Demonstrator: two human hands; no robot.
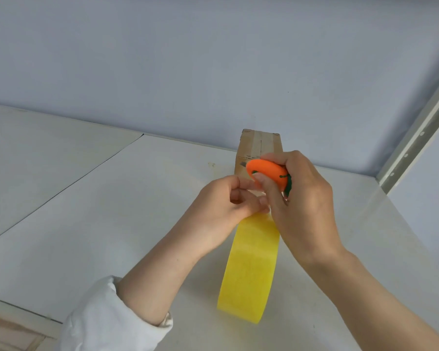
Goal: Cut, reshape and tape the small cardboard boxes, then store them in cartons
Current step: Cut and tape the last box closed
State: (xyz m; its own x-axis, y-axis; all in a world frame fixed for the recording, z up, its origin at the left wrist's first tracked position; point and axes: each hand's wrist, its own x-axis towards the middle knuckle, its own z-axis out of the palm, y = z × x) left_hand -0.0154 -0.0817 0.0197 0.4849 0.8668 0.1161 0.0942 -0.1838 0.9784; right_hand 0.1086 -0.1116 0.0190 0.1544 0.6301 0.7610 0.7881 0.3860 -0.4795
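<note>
Bunched white sleeve (107,317) on left forearm (160,272), right forearm (370,292) bare

Bright, soft, even light leaves only faint shadows on the white tabletop (86,224), with a mild sheen at its right, slight overall softness and wide-angle bending toward the edges.

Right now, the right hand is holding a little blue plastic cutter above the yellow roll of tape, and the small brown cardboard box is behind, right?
Not quite: the little plastic cutter in the right hand is orange, not blue, as the head view shows. It is above the yellow roll of tape, with the small brown cardboard box behind.
</note>
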